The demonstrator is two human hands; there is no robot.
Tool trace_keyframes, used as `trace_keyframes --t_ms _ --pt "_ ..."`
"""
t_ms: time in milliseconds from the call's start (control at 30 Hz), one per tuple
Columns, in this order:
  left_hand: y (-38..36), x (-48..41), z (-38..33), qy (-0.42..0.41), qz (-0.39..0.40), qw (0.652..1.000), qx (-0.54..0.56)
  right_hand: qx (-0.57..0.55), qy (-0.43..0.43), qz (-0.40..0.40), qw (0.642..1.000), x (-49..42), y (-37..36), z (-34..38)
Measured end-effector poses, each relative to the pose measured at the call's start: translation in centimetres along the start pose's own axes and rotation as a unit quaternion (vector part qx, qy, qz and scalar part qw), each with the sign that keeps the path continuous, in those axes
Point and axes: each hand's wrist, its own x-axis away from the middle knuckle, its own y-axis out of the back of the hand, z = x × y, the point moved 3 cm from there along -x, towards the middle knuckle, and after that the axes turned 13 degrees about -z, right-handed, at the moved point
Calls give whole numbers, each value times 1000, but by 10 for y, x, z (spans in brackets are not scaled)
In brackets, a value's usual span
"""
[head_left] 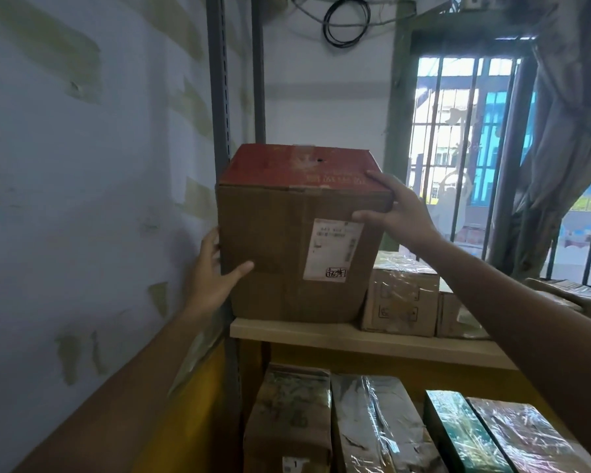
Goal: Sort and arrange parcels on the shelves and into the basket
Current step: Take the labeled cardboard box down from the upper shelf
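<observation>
A large brown cardboard box (280, 247) with a red top and a white shipping label stands at the left end of the wooden shelf (321, 331). My left hand (215, 271) grips its lower left edge, thumb on the front face and fingers round the side. My right hand (400, 209) holds its upper right corner, fingers on the red top and thumb on the front. The box's base rests on the shelf board. No basket is in view.
Smaller taped cardboard parcels (401, 298) sit to the right of the big box. Several wrapped parcels (365, 425) fill the shelf below. A grey metal upright (219, 97) and the wall are close on the left. A barred window (464, 148) and a curtain are at the right.
</observation>
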Motion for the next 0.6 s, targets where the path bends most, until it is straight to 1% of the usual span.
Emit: trace_keyframes --t_ms 100,167,200,233,300,333,467,600 --pt "1 15 32 48 37 998 -23 15 0 -49 999 -19 2 2" --pt "-3 24 47 96 68 993 -25 -9 -52 -83 995 -24 -2 -8" --pt "-7 27 54 115 73 990 -23 -29 -84 -82 993 -20 -7 -17" --pt "-9 29 59 129 69 989 -22 -36 -102 -61 992 -11 -13 -27" --pt "-14 31 66 137 57 988 -30 -30 -106 13 994 14 -30 -48" --pt "-15 31 69 139 61 988 -34 -34 -113 34 992 25 -36 -56" --pt "-19 37 71 132 85 987 -38 -46 -117 50 991 36 -44 -64" --pt "-19 42 71 125 41 991 -20 -71 -129 47 988 39 -45 -61"
